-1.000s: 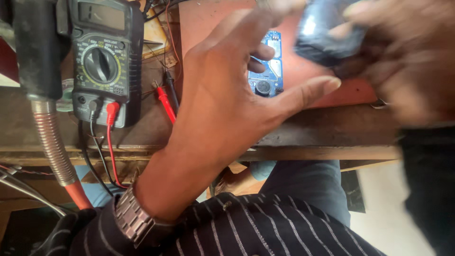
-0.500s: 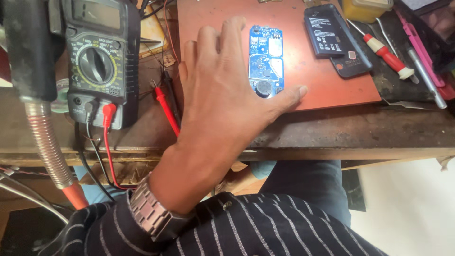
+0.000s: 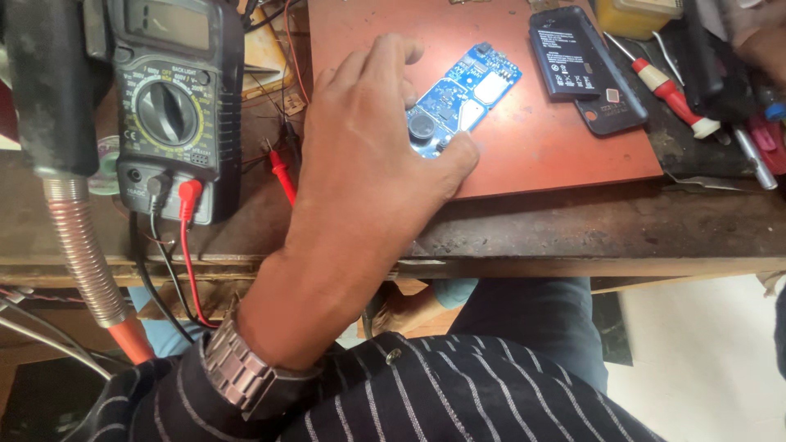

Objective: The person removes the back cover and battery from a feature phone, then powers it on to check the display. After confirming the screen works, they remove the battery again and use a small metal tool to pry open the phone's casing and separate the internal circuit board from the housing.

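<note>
My left hand [image 3: 368,155] lies across the left part of a red work mat [image 3: 557,155]. Its fingertips and thumb pinch a small blue circuit board [image 3: 471,90], which lies tilted on the mat. A black rectangular battery [image 3: 565,53] rests on a dark phone cover [image 3: 614,110] to the right of the board. Only a sliver of my right hand [image 3: 761,37] shows at the top right corner, above the tools; its fingers are out of sight. I wear a metal watch [image 3: 237,372] and a striped dark sleeve.
A dark multimeter [image 3: 176,106] with red and black leads stands at the left, a red probe [image 3: 281,172] beside it. A ribbed metal hose [image 3: 82,245] hangs at far left. A red-and-white screwdriver [image 3: 667,90], other tools and a yellow container [image 3: 634,16] lie at the right. The wooden bench edge [image 3: 573,237] runs in front.
My right hand set the dark battery down on the mat and drew back to the top right. My left hand turned the blue board from upright to tilted.
</note>
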